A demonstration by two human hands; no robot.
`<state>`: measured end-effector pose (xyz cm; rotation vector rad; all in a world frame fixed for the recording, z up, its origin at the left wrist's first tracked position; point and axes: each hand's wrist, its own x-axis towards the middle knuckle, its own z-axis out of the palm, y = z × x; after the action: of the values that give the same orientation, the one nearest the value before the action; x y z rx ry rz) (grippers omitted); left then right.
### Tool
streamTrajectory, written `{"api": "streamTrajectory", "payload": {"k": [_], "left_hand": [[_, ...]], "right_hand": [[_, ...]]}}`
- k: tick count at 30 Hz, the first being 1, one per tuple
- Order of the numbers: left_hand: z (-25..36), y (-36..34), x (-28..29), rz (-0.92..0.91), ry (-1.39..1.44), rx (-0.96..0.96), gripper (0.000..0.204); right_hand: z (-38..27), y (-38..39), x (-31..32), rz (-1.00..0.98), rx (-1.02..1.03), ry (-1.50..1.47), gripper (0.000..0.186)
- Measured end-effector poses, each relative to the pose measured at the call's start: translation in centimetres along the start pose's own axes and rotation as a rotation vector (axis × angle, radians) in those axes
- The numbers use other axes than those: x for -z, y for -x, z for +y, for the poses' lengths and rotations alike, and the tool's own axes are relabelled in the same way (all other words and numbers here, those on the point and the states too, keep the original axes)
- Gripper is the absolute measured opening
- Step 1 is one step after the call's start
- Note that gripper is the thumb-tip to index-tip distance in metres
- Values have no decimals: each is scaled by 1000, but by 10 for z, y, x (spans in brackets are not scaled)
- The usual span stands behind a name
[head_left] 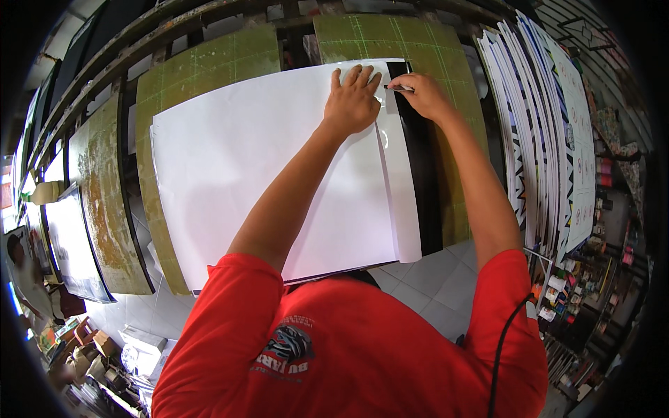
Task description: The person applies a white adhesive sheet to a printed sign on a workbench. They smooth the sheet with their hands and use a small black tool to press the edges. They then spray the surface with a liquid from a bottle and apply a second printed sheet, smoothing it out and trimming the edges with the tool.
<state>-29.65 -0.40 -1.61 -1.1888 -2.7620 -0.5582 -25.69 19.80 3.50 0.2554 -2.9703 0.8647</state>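
- The fingers [355,74] of our left hand [353,108] are spread wide, pressing flat on the upper right part of a large white sheet [251,167].
- The fingers of our right hand [426,97] are closed around a thin tool [399,88], just beside the left hand; its exact kind is too small for us to tell.
- We see the white sheet lying across the surface [216,66], its lower edge close to our red shirt [376,334]. A narrow glossy strip [401,181] runs down its right side, with a black band [420,167] next to that.
- The surface is made of olive-green boards marked with pale grid lines, over a frame of dark slats [296,26].
- To our right we have a thick stack of white panels [540,139] standing on edge, some with black zigzag patterns.
- To our left we see a worn, stained board [108,195] and a shiny pale panel [77,240].
- Grey floor tiles [446,279] show below the surface.
- Around the room we notice small coloured containers [561,296] at the lower right, cluttered boxes [104,343] at the lower left, and another person [29,279] at the far left.
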Motion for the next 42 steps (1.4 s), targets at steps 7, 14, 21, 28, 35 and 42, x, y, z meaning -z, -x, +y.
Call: {"api": "streamTrajectory", "payload": {"k": [7, 14, 21, 28, 35, 42], "left_hand": [[0, 0, 0, -20, -38, -7, 63], [1, 0, 0, -45, -86, -10, 73], [-6, -2, -14, 29, -136, -50, 76], [1, -6, 3, -214, -67, 36, 82], [3, -7, 3, -208, -93, 22, 81], [2, -5, -9, 16, -183, -67, 76]], "right_hand": [[-11, 40, -5, -36, 95, 142, 26], [-42, 101, -8, -80, 64, 196, 32], [-74, 179, -13, -101, -15, 163, 41], [-103, 256, -19, -128, -36, 151, 40], [-128, 323, -22, -202, -69, 182, 28], [-156, 371, 11, -119, -139, 33, 34]]}}
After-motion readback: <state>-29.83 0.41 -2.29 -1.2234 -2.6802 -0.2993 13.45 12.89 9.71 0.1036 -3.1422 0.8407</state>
